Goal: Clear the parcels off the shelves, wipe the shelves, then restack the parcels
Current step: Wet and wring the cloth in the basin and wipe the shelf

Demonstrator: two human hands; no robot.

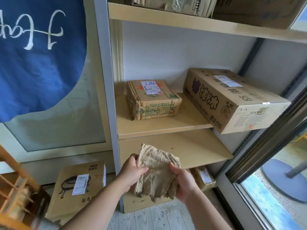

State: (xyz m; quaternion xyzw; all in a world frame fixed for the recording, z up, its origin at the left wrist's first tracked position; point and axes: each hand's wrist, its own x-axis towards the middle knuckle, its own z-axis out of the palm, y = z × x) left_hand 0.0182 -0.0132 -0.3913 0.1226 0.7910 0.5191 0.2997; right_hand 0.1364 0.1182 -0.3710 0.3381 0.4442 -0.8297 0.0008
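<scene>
Only 1 view is supplied: a head-worn wide-angle camera, so no part of the scene is shared with a second view. It faces forward and tilts down toward a shelving unit, seen from just in front of it and slightly left of its centre. The middle shelf (159, 128) sits near frame centre; the upper shelf (182, 22) is seen from below at the top edge. The floor (156, 216) fills the bottom edge. Both forearms enter from the bottom, with the left hand (132, 173) and right hand (182, 181) close to the lens. Straight lines bow toward the frame borders, notably the upright post (108, 80) and the window frame (265, 138) at right.
</scene>
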